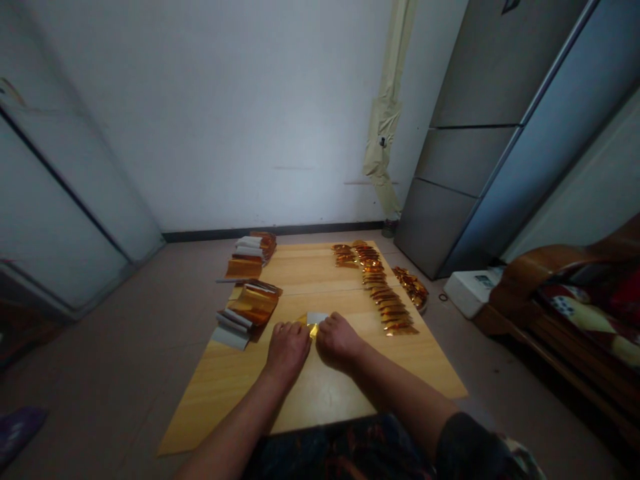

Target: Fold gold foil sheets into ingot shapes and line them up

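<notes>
Near the middle of the wooden table point(325, 373), my left hand point(289, 345) and my right hand point(337, 340) are close together. Between them shows a sheet of gold foil paper point(313, 329), shiny gold with a pale grey back at the upper right. Both hands have their fingers curled in on this sheet, which is partly hidden beneath them. To the left lie stacks of flat gold foil sheets point(257, 303) with grey backs. On the right, a long overlapping row of folded gold foil pieces point(385, 300) runs along the table edge.
More folded foil pieces fill a round container point(413, 287) beside the table's right edge. A grey refrigerator point(465, 153), a white box point(470, 293) and a wooden bench point(540, 327) stand at the right. The wall point(275, 120) rises behind the table.
</notes>
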### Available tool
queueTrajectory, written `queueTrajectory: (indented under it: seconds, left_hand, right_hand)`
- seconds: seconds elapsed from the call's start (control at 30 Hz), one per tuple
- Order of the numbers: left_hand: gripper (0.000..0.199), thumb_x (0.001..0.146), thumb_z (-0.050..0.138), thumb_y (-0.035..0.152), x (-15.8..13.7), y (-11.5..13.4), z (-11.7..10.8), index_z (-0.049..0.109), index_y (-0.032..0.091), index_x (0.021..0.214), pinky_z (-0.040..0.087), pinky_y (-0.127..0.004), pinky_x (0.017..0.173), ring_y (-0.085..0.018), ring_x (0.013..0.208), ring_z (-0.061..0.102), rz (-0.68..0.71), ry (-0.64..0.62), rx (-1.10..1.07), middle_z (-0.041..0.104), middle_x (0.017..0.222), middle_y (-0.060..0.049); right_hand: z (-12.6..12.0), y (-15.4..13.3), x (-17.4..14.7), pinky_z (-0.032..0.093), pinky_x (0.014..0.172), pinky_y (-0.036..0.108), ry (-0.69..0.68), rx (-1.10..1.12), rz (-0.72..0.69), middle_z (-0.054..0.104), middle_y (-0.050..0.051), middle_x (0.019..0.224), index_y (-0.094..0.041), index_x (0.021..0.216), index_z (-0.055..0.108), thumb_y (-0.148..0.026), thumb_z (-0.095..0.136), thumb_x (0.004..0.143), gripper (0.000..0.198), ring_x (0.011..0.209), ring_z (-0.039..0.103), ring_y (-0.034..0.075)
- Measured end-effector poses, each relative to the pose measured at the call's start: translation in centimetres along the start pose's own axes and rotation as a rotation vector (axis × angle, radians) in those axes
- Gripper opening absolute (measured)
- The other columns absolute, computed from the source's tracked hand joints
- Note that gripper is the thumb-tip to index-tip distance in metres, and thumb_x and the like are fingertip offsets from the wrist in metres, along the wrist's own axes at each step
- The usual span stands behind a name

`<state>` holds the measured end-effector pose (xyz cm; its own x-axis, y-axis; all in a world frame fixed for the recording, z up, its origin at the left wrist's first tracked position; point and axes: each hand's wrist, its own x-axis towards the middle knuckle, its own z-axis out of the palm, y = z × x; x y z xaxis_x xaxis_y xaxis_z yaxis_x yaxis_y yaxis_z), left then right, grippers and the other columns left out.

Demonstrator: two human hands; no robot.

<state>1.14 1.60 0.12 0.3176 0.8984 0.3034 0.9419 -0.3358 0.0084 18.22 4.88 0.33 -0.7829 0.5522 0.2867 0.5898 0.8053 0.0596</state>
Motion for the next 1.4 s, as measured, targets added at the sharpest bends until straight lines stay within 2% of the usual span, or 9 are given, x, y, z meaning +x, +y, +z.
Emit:
queueTrajectory:
  seconds: [0.2,0.47,0.63,0.87,1.03,1.2,1.4]
  left_hand:
    - [0.024,0.092,0.047,0.027,0.0,0.2,0.2,0.069,0.023,0.100,0.035,-0.041,0.082,-0.025,0.087,0.061,-0.036,0.032,-0.026,0.071,0.093,-0.010]
    - [0.029,0.093,0.043,0.023,-0.1,0.5,0.5,0.071,0.023,0.101,0.036,-0.040,0.081,-0.025,0.088,0.061,-0.056,0.024,-0.003,0.072,0.096,-0.010]
    - [0.028,0.093,0.044,0.025,-0.2,0.4,0.3,0.071,0.023,0.099,0.037,-0.039,0.080,-0.024,0.088,0.060,-0.059,0.032,-0.028,0.071,0.097,-0.010]
    - [0.029,0.094,0.042,0.024,-0.3,0.3,0.5,0.070,0.023,0.104,0.037,-0.040,0.080,-0.024,0.088,0.060,-0.032,0.015,0.052,0.071,0.098,-0.010]
    - [0.027,0.092,0.046,0.024,-0.7,0.3,0.3,0.068,0.023,0.108,0.038,-0.043,0.086,-0.025,0.091,0.060,-0.018,0.016,0.045,0.070,0.102,-0.010]
    - [0.027,0.088,0.054,0.024,-1.3,-0.1,-0.1,0.066,0.029,0.111,0.034,-0.049,0.096,-0.027,0.102,0.059,0.027,0.031,-0.023,0.067,0.115,-0.010]
    - [0.034,0.087,0.055,0.024,-1.3,-0.3,-0.6,0.063,0.032,0.118,0.032,-0.052,0.099,-0.028,0.106,0.058,0.031,-0.063,-0.012,0.064,0.122,-0.010]
  right_hand:
    - [-0.1,0.0,-0.2,0.027,0.071,0.036,0.100,0.000,0.002,0.060,0.007,0.074,-0.015,0.077,0.061,-0.014,0.049,0.083,0.013,0.069,0.046,0.018]
    - [0.1,0.0,-0.2,0.025,0.070,0.034,0.096,0.030,0.107,0.061,0.005,0.080,-0.018,0.087,0.062,-0.019,0.049,0.091,0.014,0.072,0.047,0.017]
    - [0.8,-0.1,0.1,0.027,0.072,0.034,0.070,0.025,0.095,0.061,0.005,0.079,-0.018,0.083,0.063,-0.017,0.052,0.088,0.012,0.077,0.048,0.018]
    - [0.9,1.1,-1.3,0.025,0.070,0.032,0.067,0.052,0.147,0.060,0.002,0.073,-0.018,0.075,0.065,-0.018,0.054,0.090,0.018,0.073,0.046,0.015]
    - [0.9,1.4,-1.3,0.025,0.069,0.030,0.070,0.125,0.195,0.061,0.002,0.078,-0.018,0.073,0.065,-0.022,0.057,0.091,0.020,0.076,0.045,0.015]
    - [0.5,1.7,-1.0,0.027,0.073,0.028,0.064,0.280,0.240,0.064,0.000,0.088,-0.019,0.080,0.065,-0.023,0.057,0.093,0.016,0.084,0.048,0.015]
    - [-0.1,1.7,-0.1,0.026,0.072,0.028,0.007,0.341,0.327,0.061,0.001,0.090,-0.019,0.087,0.064,-0.020,0.054,0.092,0.011,0.084,0.047,0.015]
